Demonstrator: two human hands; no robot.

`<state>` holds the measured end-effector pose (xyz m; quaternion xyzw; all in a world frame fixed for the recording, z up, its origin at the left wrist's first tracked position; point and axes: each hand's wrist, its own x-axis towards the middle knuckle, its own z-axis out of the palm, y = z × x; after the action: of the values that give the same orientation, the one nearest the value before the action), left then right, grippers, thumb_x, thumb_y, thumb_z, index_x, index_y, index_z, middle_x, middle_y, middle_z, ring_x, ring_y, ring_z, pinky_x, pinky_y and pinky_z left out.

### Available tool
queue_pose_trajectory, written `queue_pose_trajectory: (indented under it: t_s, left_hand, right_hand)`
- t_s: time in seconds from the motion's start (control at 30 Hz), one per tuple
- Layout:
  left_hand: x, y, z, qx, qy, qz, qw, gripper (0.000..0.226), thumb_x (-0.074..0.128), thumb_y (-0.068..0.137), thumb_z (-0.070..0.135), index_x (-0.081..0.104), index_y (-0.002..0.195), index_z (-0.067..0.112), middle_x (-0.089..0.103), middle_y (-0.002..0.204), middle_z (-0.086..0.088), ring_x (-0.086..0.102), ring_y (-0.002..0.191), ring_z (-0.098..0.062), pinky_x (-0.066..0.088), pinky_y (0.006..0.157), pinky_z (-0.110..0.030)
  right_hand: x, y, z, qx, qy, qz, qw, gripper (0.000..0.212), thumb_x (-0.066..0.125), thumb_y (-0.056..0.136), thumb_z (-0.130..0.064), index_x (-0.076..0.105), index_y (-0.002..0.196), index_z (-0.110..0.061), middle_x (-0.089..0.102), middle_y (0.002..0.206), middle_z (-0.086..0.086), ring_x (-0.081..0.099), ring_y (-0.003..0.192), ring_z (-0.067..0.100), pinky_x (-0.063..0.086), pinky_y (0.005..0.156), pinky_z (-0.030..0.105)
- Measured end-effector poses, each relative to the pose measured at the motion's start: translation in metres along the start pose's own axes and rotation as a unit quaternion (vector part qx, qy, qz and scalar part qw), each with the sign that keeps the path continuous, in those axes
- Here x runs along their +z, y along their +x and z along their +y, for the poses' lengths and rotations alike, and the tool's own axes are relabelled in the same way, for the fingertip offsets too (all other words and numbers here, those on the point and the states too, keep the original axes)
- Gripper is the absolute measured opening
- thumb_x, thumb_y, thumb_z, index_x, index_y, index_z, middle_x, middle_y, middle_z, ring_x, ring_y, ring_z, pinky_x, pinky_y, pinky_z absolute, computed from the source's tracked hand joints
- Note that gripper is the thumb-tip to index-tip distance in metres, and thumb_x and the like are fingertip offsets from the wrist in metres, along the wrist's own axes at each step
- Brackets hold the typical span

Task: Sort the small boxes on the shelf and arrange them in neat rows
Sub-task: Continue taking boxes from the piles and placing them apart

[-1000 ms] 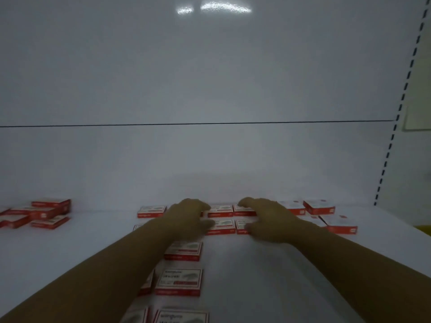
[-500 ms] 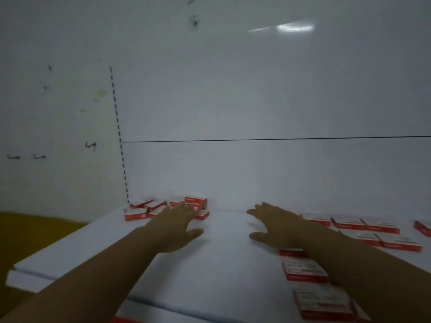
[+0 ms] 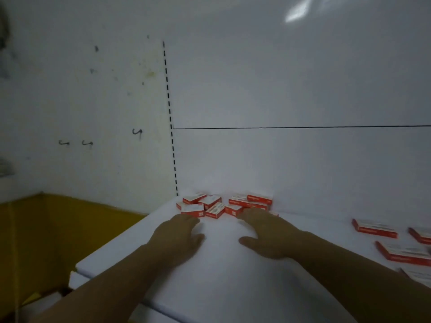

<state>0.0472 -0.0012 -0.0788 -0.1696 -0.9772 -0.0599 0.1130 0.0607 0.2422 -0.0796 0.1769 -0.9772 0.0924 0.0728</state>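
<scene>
Left hand (image 3: 179, 234), right hand (image 3: 268, 231) lying flat on shelf (image 3: 233, 287), fingers straight, gripping nothing, sitting just in front of jumbled box pile (image 3: 221, 206) in back-left corner. Likely bracketing it for squaring. Other boxes (image 3: 373, 227) lying well right.

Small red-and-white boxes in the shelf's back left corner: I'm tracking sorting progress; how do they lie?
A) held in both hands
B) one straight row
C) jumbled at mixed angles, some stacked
C: the small red-and-white boxes point different ways, some atop others, and the left hand and right hand lie open before them.
</scene>
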Motion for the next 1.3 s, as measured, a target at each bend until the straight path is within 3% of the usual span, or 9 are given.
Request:
queue_pose_trajectory:
  t_s: [0.2, 0.43, 0.57, 0.67, 0.8, 0.93, 1.03, 1.17, 1.3]
  left_hand:
    - [-0.001, 0.025, -0.042, -0.054, -0.037, 0.044, 0.997, 0.049, 0.047, 0.087, 0.049, 0.042, 0.132, 0.03, 0.045, 0.138, 0.008, 0.041, 0.123, -0.01, 0.034, 0.099, -0.026]
    - [0.011, 0.078, -0.065, 0.021, -0.072, 0.059, 0.995, 0.047, 0.05, 0.085, 0.044, 0.046, 0.128, 0.024, 0.051, 0.123, -0.001, 0.045, 0.108, -0.015, 0.041, 0.088, -0.029]
    - [0.03, 0.105, -0.072, 0.072, -0.058, 0.066, 0.993, 0.057, 0.05, 0.077, 0.054, 0.046, 0.126, 0.025, 0.049, 0.116, 0.0, 0.043, 0.103, -0.015, 0.042, 0.084, -0.029]
    - [0.043, 0.114, -0.075, 0.082, -0.068, 0.092, 0.99, 0.059, 0.049, 0.076, 0.058, 0.047, 0.126, 0.026, 0.048, 0.114, 0.001, 0.041, 0.101, -0.014, 0.04, 0.085, -0.028]
    - [0.05, 0.119, -0.076, 0.106, -0.071, 0.094, 0.987, 0.054, 0.046, 0.079, 0.057, 0.05, 0.124, 0.026, 0.047, 0.114, 0.001, 0.039, 0.101, -0.013, 0.035, 0.082, -0.027]
    - [0.048, 0.117, -0.076, 0.116, -0.091, 0.085, 0.985, 0.051, 0.049, 0.081, 0.054, 0.05, 0.123, 0.025, 0.049, 0.119, 0.001, 0.041, 0.104, -0.013, 0.034, 0.083, -0.024]
    - [0.045, 0.116, -0.076, 0.126, -0.125, 0.065, 0.982, 0.048, 0.056, 0.08, 0.051, 0.051, 0.12, 0.025, 0.052, 0.119, 0.002, 0.044, 0.104, -0.012, 0.035, 0.086, -0.023]
    - [0.043, 0.115, -0.078, 0.125, -0.171, 0.029, 0.977, 0.049, 0.064, 0.077, 0.045, 0.051, 0.121, 0.027, 0.054, 0.125, 0.003, 0.047, 0.11, -0.013, 0.036, 0.093, -0.024]
    - [0.039, 0.112, -0.076, 0.14, -0.189, 0.04, 0.971, 0.055, 0.065, 0.077, 0.047, 0.05, 0.126, 0.026, 0.053, 0.129, 0.001, 0.046, 0.114, -0.013, 0.034, 0.098, -0.024]
  right_hand:
    - [0.018, 0.059, -0.03, 0.004, 0.033, 0.043, 0.999, 0.06, 0.046, 0.09, -0.049, 0.026, 0.143, -0.03, 0.027, 0.152, -0.004, 0.024, 0.139, 0.017, 0.019, 0.113, 0.036]
    - [0.032, 0.098, -0.045, 0.092, 0.047, 0.104, 0.989, 0.05, 0.049, 0.09, -0.04, 0.037, 0.138, -0.031, 0.044, 0.138, -0.001, 0.049, 0.118, 0.017, 0.043, 0.098, 0.035]
    - [0.045, 0.106, -0.053, 0.109, -0.01, 0.113, 0.988, 0.047, 0.045, 0.09, -0.042, 0.04, 0.136, -0.032, 0.04, 0.142, -0.002, 0.043, 0.124, 0.017, 0.04, 0.101, 0.038]
    - [0.05, 0.105, -0.051, 0.1, -0.015, 0.13, 0.986, 0.04, 0.043, 0.09, -0.045, 0.052, 0.127, -0.032, 0.048, 0.135, -0.004, 0.045, 0.12, 0.013, 0.043, 0.097, 0.036]
    - [0.051, 0.1, -0.051, 0.108, -0.046, 0.172, 0.978, 0.04, 0.047, 0.084, -0.056, 0.063, 0.11, -0.03, 0.057, 0.114, -0.01, 0.053, 0.098, 0.009, 0.048, 0.08, 0.029]
    - [0.049, 0.099, -0.054, 0.129, -0.052, 0.198, 0.97, 0.03, 0.056, 0.081, -0.054, 0.062, 0.091, -0.026, 0.056, 0.099, -0.009, 0.052, 0.082, 0.009, 0.042, 0.066, 0.025]
    - [0.048, 0.095, -0.053, 0.112, 0.009, 0.224, 0.968, 0.019, 0.065, 0.081, -0.033, 0.063, 0.095, -0.02, 0.058, 0.104, -0.005, 0.055, 0.087, 0.011, 0.043, 0.068, 0.023]
    - [0.046, 0.092, -0.053, 0.096, 0.06, 0.223, 0.968, 0.027, 0.066, 0.079, -0.019, 0.061, 0.105, -0.022, 0.066, 0.101, -0.006, 0.054, 0.082, 0.001, 0.042, 0.07, 0.015]
    - [0.046, 0.092, -0.055, 0.117, 0.082, 0.211, 0.967, 0.039, 0.064, 0.075, -0.016, 0.056, 0.112, -0.023, 0.063, 0.103, -0.011, 0.056, 0.086, 0.002, 0.049, 0.074, 0.018]
